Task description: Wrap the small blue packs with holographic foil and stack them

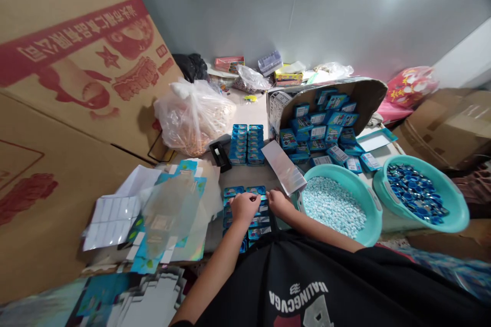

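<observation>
My left hand (244, 206) and my right hand (279, 202) rest side by side on two rows of small blue tins (245, 191) laid out on the table right in front of me. Both hands have their fingers curled down onto the tins, and I cannot make out what, if anything, they pinch. A second double stack of the same blue tins (247, 144) stands farther back. A clear plastic sheet (284, 166) lies just beyond my right hand.
A teal basin of pale blue pellets (333, 205) sits at my right, another teal basin of dark blue caps (418, 195) beyond it. A tipped carton of blue packs (326, 127) lies behind. A plastic bag (192, 115), flat packaging sheets (153, 214) and big cardboard boxes (69, 87) fill the left.
</observation>
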{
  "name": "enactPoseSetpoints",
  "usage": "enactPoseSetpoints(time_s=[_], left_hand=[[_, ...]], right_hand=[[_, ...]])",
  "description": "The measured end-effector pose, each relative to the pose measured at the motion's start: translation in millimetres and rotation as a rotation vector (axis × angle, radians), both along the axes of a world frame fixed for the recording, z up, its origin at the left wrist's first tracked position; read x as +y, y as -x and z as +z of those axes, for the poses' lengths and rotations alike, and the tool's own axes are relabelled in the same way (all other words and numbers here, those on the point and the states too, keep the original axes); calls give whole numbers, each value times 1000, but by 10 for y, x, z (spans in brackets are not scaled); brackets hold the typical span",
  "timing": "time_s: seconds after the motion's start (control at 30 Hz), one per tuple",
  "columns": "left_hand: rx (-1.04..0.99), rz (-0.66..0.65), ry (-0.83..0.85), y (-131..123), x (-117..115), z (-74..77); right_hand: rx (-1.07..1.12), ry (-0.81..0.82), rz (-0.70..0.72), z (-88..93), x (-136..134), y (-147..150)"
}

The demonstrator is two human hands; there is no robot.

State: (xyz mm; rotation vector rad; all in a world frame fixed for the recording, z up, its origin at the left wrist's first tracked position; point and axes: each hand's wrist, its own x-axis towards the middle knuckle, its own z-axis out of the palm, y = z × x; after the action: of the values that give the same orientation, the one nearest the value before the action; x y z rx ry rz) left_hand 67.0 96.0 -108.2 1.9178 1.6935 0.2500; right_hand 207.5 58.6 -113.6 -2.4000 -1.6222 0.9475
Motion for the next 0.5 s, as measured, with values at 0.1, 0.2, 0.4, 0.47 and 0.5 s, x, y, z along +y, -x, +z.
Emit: enactPoseSetpoints(time_s=[0.1, 0.2, 0.4, 0.47, 0.5], left_hand=[[13, -9, 10, 6, 5, -7], [23, -7, 24, 11, 14, -13], [27, -1, 25, 12, 16, -13], [23, -1, 11, 13, 12, -28], [21, 1, 3, 14, 11, -41]], right_hand=[[16, 39, 10, -20, -10, -8], [43, 54, 14, -33, -12, -16], [97, 52, -18, -39, -29, -17], [119, 49, -42, -55, -41, -12], [133, 52, -56, -69, -47, -10]])
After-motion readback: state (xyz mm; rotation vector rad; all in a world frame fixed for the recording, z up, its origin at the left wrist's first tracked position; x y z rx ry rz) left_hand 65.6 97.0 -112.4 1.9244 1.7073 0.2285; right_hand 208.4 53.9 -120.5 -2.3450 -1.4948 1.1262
